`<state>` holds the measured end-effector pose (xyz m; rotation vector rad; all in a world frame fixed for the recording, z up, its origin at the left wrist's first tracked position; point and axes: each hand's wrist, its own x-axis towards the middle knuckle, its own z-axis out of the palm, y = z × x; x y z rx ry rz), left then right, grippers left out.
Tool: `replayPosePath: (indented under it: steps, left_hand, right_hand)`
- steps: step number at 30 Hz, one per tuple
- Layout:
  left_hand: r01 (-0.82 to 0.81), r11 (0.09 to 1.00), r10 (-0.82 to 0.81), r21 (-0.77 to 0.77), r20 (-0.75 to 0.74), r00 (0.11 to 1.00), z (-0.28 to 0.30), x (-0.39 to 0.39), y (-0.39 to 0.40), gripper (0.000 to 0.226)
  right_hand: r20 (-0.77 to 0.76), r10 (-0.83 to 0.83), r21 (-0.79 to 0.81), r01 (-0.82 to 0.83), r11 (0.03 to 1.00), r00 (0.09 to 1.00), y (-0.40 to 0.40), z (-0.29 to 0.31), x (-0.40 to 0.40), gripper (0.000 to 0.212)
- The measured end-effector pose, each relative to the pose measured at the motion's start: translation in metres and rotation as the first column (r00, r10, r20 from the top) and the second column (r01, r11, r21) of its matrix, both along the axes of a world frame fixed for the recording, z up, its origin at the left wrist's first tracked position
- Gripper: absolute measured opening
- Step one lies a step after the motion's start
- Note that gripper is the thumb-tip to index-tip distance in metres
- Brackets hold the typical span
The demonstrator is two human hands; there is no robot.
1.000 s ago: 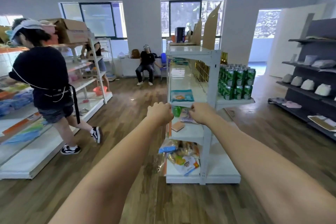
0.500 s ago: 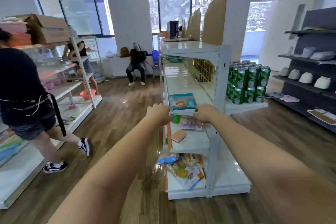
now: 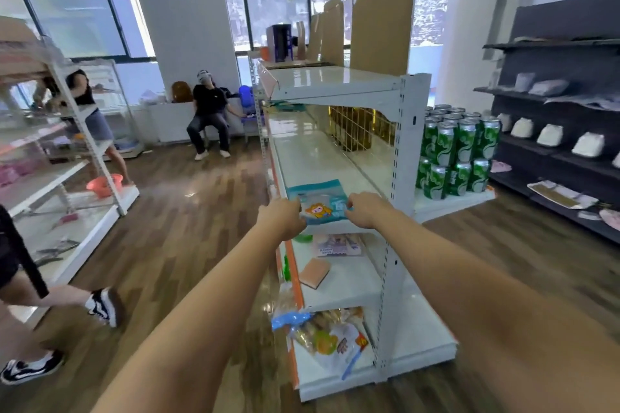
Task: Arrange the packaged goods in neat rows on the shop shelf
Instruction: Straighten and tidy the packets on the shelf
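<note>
Blue packet (image 3: 318, 199): flat on the second shelf (image 3: 322, 157) of the white shelving unit (image 3: 407, 157), at its near end, cartoon print facing up.
Left hand (image 3: 281, 218): at the packet's left edge, fingers curled over it, gripping that side.
Right hand (image 3: 365, 211): at the packet's right edge, fingertips pinching that edge.
Arms: both stretched forward from the bottom corners of the view, meeting at the packet.
Shelf below: pale purple packet (image 3: 337, 245) lying flat near the front, a pink-tan pad (image 3: 314, 273) just in front of it, something green (image 3: 303, 238) at the left edge, too hidden to name.
Bottom shelf: heap of clear snack bags (image 3: 323, 337) with blue and orange trim, spilling over the front lip.
Top shelf (image 3: 322, 79): bare glossy surface, tall cardboard sheets (image 3: 382, 10) standing upright behind it.
Far side of the unit: green cans (image 3: 456, 147) stacked in two layers.
Right wall: dark shelves (image 3: 553, 94) with white bundles.
Left: another white rack (image 3: 77, 131), a person (image 3: 84, 111) standing at it, a pink basin (image 3: 104, 185) on its lowest board.
Back wall: seated person (image 3: 209, 111) in black beneath the windows.
Near left edge: legs and black-and-white sneakers (image 3: 100, 307) of a person on the wooden floor (image 3: 174, 228).
</note>
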<state>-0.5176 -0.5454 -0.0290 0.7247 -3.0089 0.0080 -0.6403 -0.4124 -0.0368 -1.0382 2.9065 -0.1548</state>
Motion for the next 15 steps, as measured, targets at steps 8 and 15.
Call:
replayPosePath:
  steps: [8, 15]
  left_hand:
    - [-0.070, 0.997, 0.069, 0.024, 0.026, 0.997, -0.010, -0.059, -0.057, 0.037]
    - [-0.094, 0.995, 0.094, 0.016, 0.024, 0.995, -0.015, -0.122, -0.100, 0.041]
  right_hand:
    - [0.037, 0.055, 0.056, -0.057, 0.997, 0.998, -0.063, -0.005, -0.079, 0.036]
    - [0.036, 0.085, 0.020, -0.085, 0.996, 0.996, -0.102, -0.011, -0.148, 0.034]
